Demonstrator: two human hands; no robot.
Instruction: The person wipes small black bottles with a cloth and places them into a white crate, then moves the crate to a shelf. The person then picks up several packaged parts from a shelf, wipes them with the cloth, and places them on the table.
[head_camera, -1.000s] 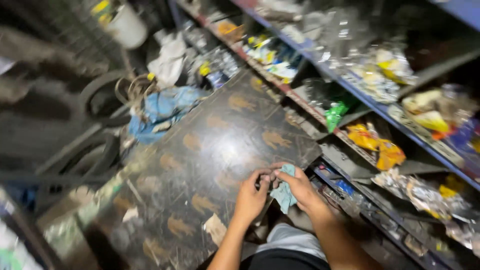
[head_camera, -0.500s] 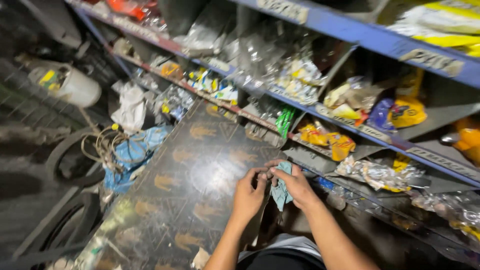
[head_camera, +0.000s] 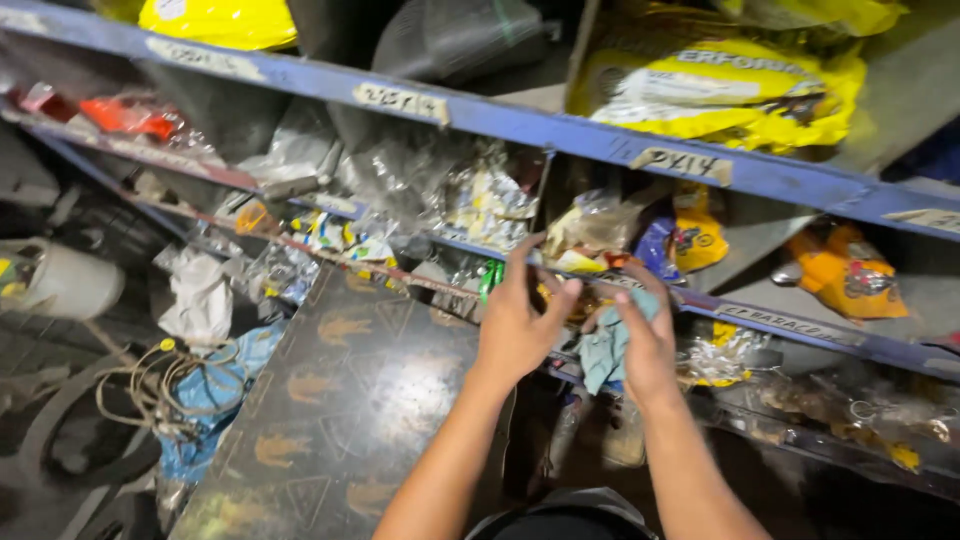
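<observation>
Below the blue metal shelving (head_camera: 560, 130), a dark glossy surface with gold leaf-like prints (head_camera: 340, 400) runs along a cluttered storeroom. The shelves are crammed with yellow plastic bags (head_camera: 700, 90), crinkled clear packets (head_camera: 480, 200) and an orange packet (head_camera: 850, 275). A white plastic jug (head_camera: 60, 285), a crumpled white rag (head_camera: 200, 300) and a coil of tan cord (head_camera: 160, 385) lie at the left.

Both hands are raised in front of the middle shelf. The left hand (head_camera: 515, 325) has its fingers (head_camera: 520, 262) stretched upward and slightly spread, tips near the shelf edge; whether they grip anything cannot be told. The right hand (head_camera: 650, 345) has its fingers curled closed around a pale blue-green cloth (head_camera: 605, 350), which hangs between the two hands.

Compared with half a second ago, the view has tilted up toward the shelving, and the hands have risen from over the dark surface to shelf level, with the cloth carried along.
</observation>
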